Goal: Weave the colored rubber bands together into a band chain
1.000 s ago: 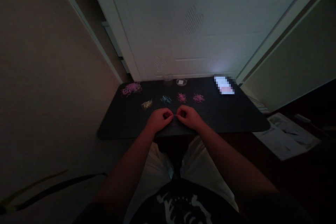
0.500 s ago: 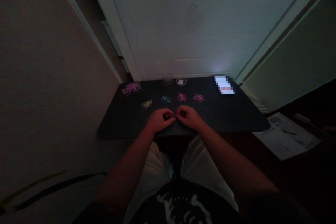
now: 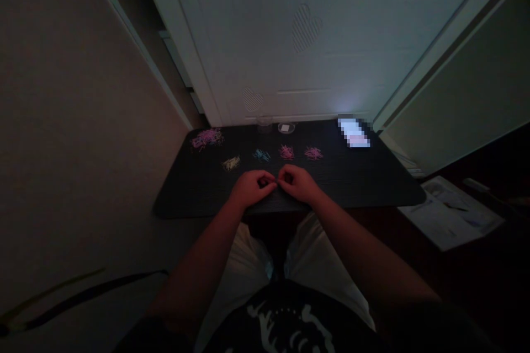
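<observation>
My left hand and my right hand meet fingertip to fingertip above the near side of a dark table. Both are closed in a pinch; whatever sits between the fingertips is too small and dim to name. Just beyond them lie small piles of thin short sticks: a pale yellow pile, a blue pile, a red-pink pile and a pink-purple pile. A larger mixed pile, mostly pink and purple, rests at the table's far left corner.
Along the back edge stand a clear container and a round clear lid with a white square on it. A lit phone lies at the back right. Behind rises a white door. Papers lie to the right, lower down.
Both hands stay almost in place, their fingertips still together. The dark bit seen between them earlier is harder to make out now. The piles look the same.
</observation>
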Demonstrator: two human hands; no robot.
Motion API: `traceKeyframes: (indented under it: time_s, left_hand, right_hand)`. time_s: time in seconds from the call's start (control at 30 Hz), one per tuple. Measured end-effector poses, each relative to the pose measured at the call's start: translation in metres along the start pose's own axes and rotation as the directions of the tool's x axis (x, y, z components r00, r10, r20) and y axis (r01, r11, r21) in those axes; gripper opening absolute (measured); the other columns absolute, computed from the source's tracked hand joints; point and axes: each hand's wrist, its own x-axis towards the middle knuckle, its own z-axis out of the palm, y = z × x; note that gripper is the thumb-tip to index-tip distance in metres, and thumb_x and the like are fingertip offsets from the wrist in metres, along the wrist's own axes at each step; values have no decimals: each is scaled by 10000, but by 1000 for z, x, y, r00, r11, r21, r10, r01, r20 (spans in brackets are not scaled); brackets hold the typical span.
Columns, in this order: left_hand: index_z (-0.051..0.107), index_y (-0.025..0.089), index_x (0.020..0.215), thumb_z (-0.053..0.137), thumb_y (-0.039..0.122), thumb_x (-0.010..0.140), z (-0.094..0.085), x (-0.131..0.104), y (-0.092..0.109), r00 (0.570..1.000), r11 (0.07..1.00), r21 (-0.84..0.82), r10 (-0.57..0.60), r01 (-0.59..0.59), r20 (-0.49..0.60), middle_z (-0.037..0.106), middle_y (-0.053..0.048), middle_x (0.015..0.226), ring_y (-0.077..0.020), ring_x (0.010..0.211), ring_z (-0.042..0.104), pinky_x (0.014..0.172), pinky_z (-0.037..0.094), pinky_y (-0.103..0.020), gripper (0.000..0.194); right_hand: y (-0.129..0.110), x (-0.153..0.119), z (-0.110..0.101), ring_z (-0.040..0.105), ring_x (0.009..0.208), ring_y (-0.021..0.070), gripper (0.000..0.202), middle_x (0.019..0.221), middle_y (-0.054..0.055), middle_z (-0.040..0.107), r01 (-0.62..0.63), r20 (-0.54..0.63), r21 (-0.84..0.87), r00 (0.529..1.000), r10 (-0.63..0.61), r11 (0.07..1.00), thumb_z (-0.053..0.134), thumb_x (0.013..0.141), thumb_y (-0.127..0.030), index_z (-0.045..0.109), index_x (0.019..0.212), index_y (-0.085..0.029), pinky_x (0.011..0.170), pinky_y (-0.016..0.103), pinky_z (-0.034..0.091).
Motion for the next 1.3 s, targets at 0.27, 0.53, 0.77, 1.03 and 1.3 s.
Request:
traceKeyframes:
  time_s: [0.27, 0.53, 0.77, 1.03, 1.3]
  left_hand:
    - [687, 192, 857, 565, 320, 771, 1, 0, -2, 1000, 1000, 25, -9, 9, -2, 682, -8, 772, -134, 683, 590, 615, 442, -237, 197]
    - [658, 182, 903, 589, 315, 763, 0, 0, 1, 999, 998, -51, 23, -25, -38, 681, -14, 809, -131, 711, 593, 645, 454, -237, 205]
    - [644, 187, 942, 580, 318, 774, 1, 0, 0, 998, 998, -67, 0, -4, -57, 680, -17, 806, -131, 709, 600, 654, 467, -245, 222]
    - [595, 202, 1096, 579, 245, 759, 1, 0, 0, 998, 995, -98, 14, -21, -69, 685, -30, 927, -124, 730, 598, 678, 476, -252, 340]
    - [659, 188, 898, 547, 271, 787, 1, 2, -1, 999, 1000, -19, 23, -24, -38, 664, -20, 814, -132, 712, 584, 640, 453, -250, 178]
  right_hand:
    - [-1, 0, 0, 454, 573, 92, 28, 645, -25, 517, 10, -9, 14, 1000, -10, 1000, 576, 735, -196, 568, 736, -170, 536, 212, 338]
    - [2, 0, 1, 461, 590, 94, 22, 661, -21, 535, 8, 6, -14, 1000, -7, 1000, 580, 729, -185, 579, 746, -171, 551, 214, 342]
    - [3, 0, 2, 472, 618, 102, 20, 689, -12, 548, 48, 12, -60, 999, -47, 997, 574, 732, -168, 587, 745, -178, 579, 222, 347]
    - [3, 0, 2, 478, 629, 105, 42, 697, -7, 552, 74, 22, -79, 997, -73, 994, 564, 751, -169, 605, 751, -182, 595, 230, 353]
    - [4, 1, 2, 489, 641, 112, 63, 706, -3, 564, 64, 26, -61, 998, -62, 996, 557, 744, -159, 612, 762, -181, 599, 232, 361]
